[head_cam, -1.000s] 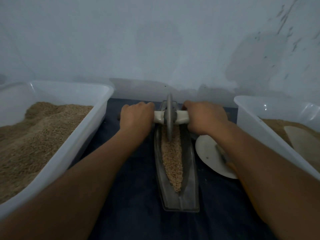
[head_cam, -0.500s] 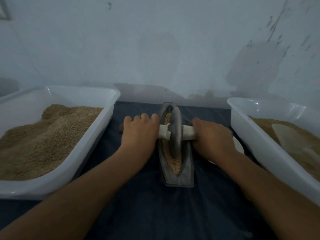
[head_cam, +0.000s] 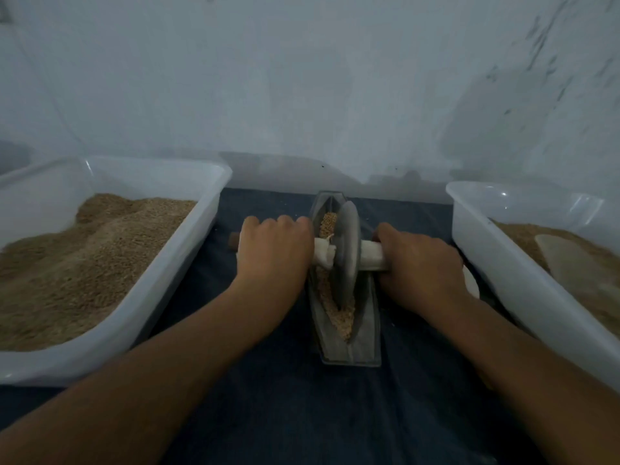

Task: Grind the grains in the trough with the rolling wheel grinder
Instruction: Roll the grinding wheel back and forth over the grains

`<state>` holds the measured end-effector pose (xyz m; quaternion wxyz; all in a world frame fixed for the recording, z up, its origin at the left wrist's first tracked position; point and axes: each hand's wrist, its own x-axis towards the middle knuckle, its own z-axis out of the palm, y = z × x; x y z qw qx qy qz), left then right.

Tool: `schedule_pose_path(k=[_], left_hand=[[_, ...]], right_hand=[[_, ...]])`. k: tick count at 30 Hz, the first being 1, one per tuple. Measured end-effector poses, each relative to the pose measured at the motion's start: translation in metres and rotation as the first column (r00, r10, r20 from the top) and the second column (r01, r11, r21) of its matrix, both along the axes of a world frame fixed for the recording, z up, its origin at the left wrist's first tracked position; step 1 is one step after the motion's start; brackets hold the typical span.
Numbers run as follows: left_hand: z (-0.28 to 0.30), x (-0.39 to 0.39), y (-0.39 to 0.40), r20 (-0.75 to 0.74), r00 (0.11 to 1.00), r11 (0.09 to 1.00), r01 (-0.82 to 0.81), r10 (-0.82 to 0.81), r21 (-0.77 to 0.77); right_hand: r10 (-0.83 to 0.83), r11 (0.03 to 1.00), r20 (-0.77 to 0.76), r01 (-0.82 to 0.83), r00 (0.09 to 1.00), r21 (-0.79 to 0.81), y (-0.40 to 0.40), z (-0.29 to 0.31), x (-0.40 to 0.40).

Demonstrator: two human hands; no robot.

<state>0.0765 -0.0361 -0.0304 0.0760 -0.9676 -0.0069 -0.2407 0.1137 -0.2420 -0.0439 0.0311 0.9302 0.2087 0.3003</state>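
Observation:
A narrow metal trough (head_cam: 367,333) lies lengthwise on the dark cloth in the middle. Tan grains (head_cam: 337,313) fill its groove. The grey grinder wheel (head_cam: 345,253) stands upright in the groove, about mid-trough, on a cloth-wrapped axle handle (head_cam: 370,258). My left hand (head_cam: 273,253) is shut on the handle's left side, and my right hand (head_cam: 419,266) grips the right side. The handle's brown left tip (head_cam: 233,241) pokes out past my left hand.
A white plastic tub (head_cam: 204,223) of grain sits at the left. Another white tub (head_cam: 496,263) at the right holds grain and a pale scoop (head_cam: 577,263). A white dish (head_cam: 471,283) peeks out behind my right hand. The wall stands close behind.
The wheel rolled from the trough's far end toward me and now sits about mid-trough. Both hands moved with it. More grain shows beyond the wheel.

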Motion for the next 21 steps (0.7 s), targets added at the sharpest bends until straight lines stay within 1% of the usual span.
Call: schedule_pose_path(k=[4, 7, 10, 12, 17, 21], left_hand=[[-0.005, 0.033, 0.007, 0.018, 1.0, 1.0, 0.019, -0.019, -0.023], [-0.007, 0.053, 0.007, 0.049, 0.999, 1.0, 0.017, -0.017, 0.0], [-0.005, 0.071, 0.009, 0.049, 0.999, 1.0, 0.022, -0.022, -0.006], [-0.004, 0.079, 0.012, 0.054, 0.998, 0.999, 0.028, -0.027, -0.017], [-0.003, 0.087, 0.015, 0.072, 0.997, 1.0, 0.01, -0.009, -0.013], [-0.003, 0.074, 0.009, 0.097, 0.995, 1.0, 0.012, -0.013, 0.015]], right_hand=[[-0.033, 0.999, -0.047, 0.033, 0.998, -0.002, 0.005, 0.001, 0.034], [-0.061, 0.998, -0.163, 0.064, 0.985, 0.012, 0.009, 0.005, 0.058], [-0.044, 0.998, -0.284, 0.053, 0.958, 0.025, 0.012, 0.013, 0.077], [-0.03, 0.999, -0.339, 0.039, 0.94, 0.021, 0.014, 0.019, 0.088], [-0.055, 0.998, -0.376, 0.054, 0.925, -0.012, 0.019, 0.027, 0.1], [-0.102, 0.994, -0.369, 0.107, 0.924, -0.009, 0.016, 0.021, 0.087]])
